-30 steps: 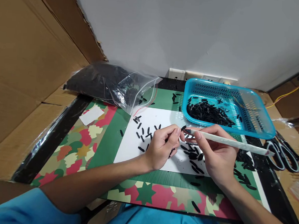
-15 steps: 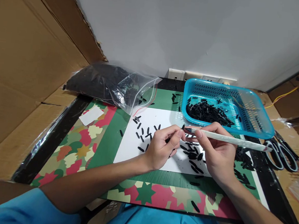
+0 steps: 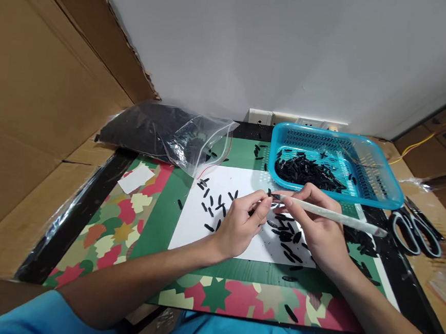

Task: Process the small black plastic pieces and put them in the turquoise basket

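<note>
We see the left hand [image 3: 245, 223] come in from the lower left, its forearm slanting up and the fingers curled, with thumb and forefinger pinched together on a small black sliver [image 3: 270, 193]. The right hand [image 3: 321, 226] reaches in from the lower right, clamped pen-fashion on a slim white stick [image 3: 338, 216]. The sliver is held between the hands, above a smooth white paper sheet [image 3: 186, 236]; its long axis stands roughly upright in our view. The stick lies aslant, its dark tip pointing left at the sliver and its blunt end toward the lower right; whether tip and sliver touch, we cannot tell. Narrow, tapered black pieces [image 3: 209, 227] lie scattered on the paper, turned many ways. Beyond, we find a translucent blue plastic basket [image 3: 396, 198] with perforated walls, holding a glossy black heap [image 3: 307, 172], and a crinkled clear zip bag [image 3: 144, 130] with dark contents.
</note>
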A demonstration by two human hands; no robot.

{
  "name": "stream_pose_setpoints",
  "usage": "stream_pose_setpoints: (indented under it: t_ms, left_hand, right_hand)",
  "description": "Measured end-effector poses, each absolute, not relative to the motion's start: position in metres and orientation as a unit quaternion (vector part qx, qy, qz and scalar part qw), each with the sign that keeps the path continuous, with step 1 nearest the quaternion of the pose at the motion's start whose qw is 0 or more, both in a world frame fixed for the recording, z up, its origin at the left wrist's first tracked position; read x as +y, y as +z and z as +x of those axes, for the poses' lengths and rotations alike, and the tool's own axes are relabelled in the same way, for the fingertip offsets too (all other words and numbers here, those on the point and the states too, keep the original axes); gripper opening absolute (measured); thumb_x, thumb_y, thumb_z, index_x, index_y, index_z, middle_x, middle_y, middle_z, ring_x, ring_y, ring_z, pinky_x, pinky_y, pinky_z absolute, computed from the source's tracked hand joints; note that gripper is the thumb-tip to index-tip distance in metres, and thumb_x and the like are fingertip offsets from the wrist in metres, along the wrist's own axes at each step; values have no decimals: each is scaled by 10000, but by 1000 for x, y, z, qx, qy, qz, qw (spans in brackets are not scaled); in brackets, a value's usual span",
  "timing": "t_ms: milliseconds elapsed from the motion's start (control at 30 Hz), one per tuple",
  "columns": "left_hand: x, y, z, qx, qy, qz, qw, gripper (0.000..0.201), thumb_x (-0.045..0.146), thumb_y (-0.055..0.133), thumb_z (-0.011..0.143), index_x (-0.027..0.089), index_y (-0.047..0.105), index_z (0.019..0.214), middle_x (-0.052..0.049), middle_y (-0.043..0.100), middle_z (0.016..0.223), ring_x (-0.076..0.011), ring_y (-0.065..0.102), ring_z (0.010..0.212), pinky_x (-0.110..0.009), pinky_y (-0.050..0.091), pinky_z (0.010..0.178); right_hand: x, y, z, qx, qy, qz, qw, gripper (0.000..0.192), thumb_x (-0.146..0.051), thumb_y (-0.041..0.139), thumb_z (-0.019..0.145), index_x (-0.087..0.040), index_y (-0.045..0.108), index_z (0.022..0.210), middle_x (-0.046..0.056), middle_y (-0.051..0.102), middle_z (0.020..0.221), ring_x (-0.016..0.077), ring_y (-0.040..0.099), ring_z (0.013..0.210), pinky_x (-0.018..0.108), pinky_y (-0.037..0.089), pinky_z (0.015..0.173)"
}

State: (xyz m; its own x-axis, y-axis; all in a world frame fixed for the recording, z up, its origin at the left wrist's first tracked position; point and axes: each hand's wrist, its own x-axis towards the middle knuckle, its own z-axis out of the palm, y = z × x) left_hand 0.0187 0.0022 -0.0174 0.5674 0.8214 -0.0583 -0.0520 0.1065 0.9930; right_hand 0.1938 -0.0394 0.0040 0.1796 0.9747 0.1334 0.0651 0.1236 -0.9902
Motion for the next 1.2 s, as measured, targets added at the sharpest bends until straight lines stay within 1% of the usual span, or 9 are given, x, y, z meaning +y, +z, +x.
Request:
stream_pose_setpoints:
  t_ms: [133, 333, 467, 567, 833, 900, 1033, 1133, 1200]
  left_hand:
    - [2, -17, 19, 348, 325, 586, 656, 428, 564, 553, 1036, 198, 506, 819, 67, 372, 643, -66, 313, 504, -207, 294, 457]
    - [1, -18, 20, 339, 337, 574, 665, 414, 573, 536, 1042, 203, 529, 857, 82, 341, 608, -67, 320, 474, -199, 298, 444]
    - [0, -18, 22, 314, 353, 539, 697, 436, 597, 527, 1038, 205, 504, 848, 89, 303, 619, -67, 287, 478, -185, 291, 421]
    - [1, -17, 22, 304, 357, 521, 713, 452, 596, 532, 1036, 200, 490, 823, 84, 331, 637, -60, 290, 481, -178, 311, 414]
    - [5, -16, 22, 301, 366, 497, 727, 434, 566, 529, 1050, 202, 471, 820, 92, 353, 605, -48, 338, 422, -159, 316, 387]
    - [5, -16, 22, 303, 369, 495, 726, 443, 574, 537, 1044, 201, 471, 815, 93, 358, 604, -44, 349, 411, -155, 310, 380]
    - [6, -16, 22, 306, 384, 487, 722, 447, 572, 554, 1037, 203, 461, 803, 95, 363, 608, -41, 352, 402, -150, 318, 368]
    - [7, -17, 23, 301, 398, 478, 723, 438, 557, 557, 1039, 203, 459, 801, 96, 366, 608, -40, 348, 398, -146, 322, 360]
    - [8, -17, 23, 296, 402, 472, 727, 441, 552, 568, 1034, 203, 452, 791, 100, 365, 602, -38, 339, 388, -147, 326, 353]
  right_hand:
    - [-45, 7, 189, -546, 333, -545, 542, 254, -359, 721, 1001, -235, 620, 804, 74, 842, 1057, 268, 808, 993, 387, 641, 875]
    - [-51, 1, 185, -614, 235, -568, 495, 146, -284, 652, 1029, -244, 653, 888, 73, 836, 1094, 237, 806, 920, 330, 614, 770]
    - [-48, 4, 186, -578, 273, -562, 525, 228, -330, 685, 1019, -242, 626, 817, 72, 843, 1067, 260, 812, 963, 352, 631, 800]
    - [-45, 7, 187, -521, 335, -543, 567, 257, -379, 742, 990, -237, 629, 807, 77, 848, 1048, 276, 820, 974, 395, 662, 839]
    - [-39, 3, 188, -445, 440, -500, 599, 267, -438, 814, 921, -256, 666, 794, 68, 846, 982, 302, 826, 952, 459, 718, 807]
    - [-39, 4, 188, -446, 439, -502, 597, 263, -440, 818, 916, -252, 679, 794, 70, 845, 977, 295, 824, 927, 443, 715, 788]
    - [-39, 7, 190, -493, 387, -525, 575, 249, -404, 807, 928, -230, 696, 789, 73, 842, 961, 261, 811, 867, 400, 668, 796]
    - [-39, 6, 193, -536, 358, -532, 550, 282, -348, 765, 955, -223, 623, 746, 72, 835, 990, 248, 796, 916, 365, 616, 817]
    - [-39, 2, 194, -577, 328, -541, 517, 279, -309, 719, 978, -232, 579, 750, 61, 824, 977, 238, 786, 915, 338, 586, 787]
